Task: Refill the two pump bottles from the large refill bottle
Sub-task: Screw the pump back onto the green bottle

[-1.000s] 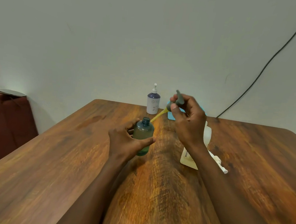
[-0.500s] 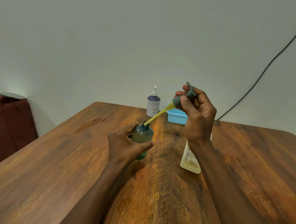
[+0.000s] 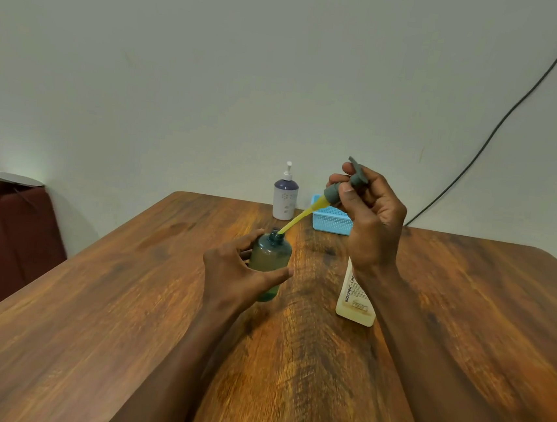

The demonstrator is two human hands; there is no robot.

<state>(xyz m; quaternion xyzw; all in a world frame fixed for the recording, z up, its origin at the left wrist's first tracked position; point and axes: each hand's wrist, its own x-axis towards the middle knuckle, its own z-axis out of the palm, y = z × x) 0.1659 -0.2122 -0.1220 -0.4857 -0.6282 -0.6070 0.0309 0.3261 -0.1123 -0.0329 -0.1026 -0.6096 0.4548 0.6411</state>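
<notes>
The green pump bottle (image 3: 270, 261) stands mid-worktop (image 3: 92, 295), gripped by the left hand (image 3: 234, 271); the right hand (image 3: 370, 216) pinches its grey pump head (image 3: 340, 186), yellow tube (image 3: 298, 218) tip in the neck; the refill bottle (image 3: 355, 296) stands beside the right wrist; the white pump bottle (image 3: 285, 194) stands at the far edge.

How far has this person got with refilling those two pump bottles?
Early or midway, it seems. The green bottle, steadied by the left hand, is open; the right hand holds its grey pump, whose yellow tube tip sits in the neck. Whether it is coming out or going back, I cannot tell. The refill bottle stands beside it. The purple bottle at the back, pump on, looks untouched.
</notes>
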